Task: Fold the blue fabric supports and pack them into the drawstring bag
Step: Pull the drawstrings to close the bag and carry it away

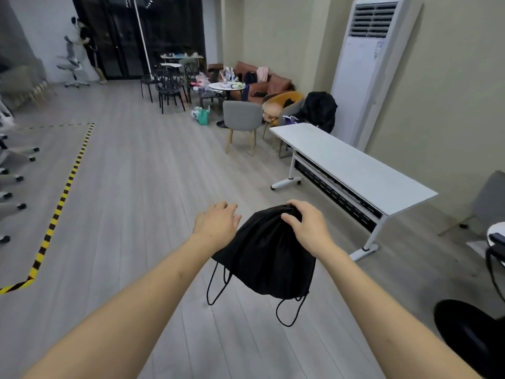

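Above the wooden floor, a bulging black drawstring bag is gripped at its gathered mouth by the right hand; its contents are hidden. The left hand, fingers loosely curled, seems merely to touch its side.

The black drawstring bag hides its contents. The right hand covers its gathered top; the left hand hides one edge. A grey chair is cut off at the right edge.
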Action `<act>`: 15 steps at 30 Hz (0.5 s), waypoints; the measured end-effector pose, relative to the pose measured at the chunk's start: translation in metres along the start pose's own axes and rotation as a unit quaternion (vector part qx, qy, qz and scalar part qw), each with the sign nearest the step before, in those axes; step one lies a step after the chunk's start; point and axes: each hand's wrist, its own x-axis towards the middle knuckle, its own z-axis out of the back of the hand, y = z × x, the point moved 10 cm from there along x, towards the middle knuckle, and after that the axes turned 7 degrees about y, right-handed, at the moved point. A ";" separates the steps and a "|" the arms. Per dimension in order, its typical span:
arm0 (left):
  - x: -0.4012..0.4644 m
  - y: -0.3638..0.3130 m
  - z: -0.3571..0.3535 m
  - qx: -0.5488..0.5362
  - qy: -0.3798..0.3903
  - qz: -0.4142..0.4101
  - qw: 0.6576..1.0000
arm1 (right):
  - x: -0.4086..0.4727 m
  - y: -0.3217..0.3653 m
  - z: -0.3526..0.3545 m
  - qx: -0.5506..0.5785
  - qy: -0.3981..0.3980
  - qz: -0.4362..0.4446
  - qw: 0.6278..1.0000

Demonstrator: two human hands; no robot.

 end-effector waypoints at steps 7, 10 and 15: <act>0.199 0.042 0.024 -0.013 -0.008 0.019 1.000 | 0.200 -0.038 -0.009 0.021 -0.020 0.016 0.999; 0.280 0.058 0.034 -0.028 -0.011 0.029 0.999 | 0.284 -0.051 -0.004 0.046 -0.022 0.017 0.999; 0.409 0.070 0.043 -0.053 -0.018 0.025 0.998 | 0.406 -0.073 0.012 0.031 -0.030 0.014 0.999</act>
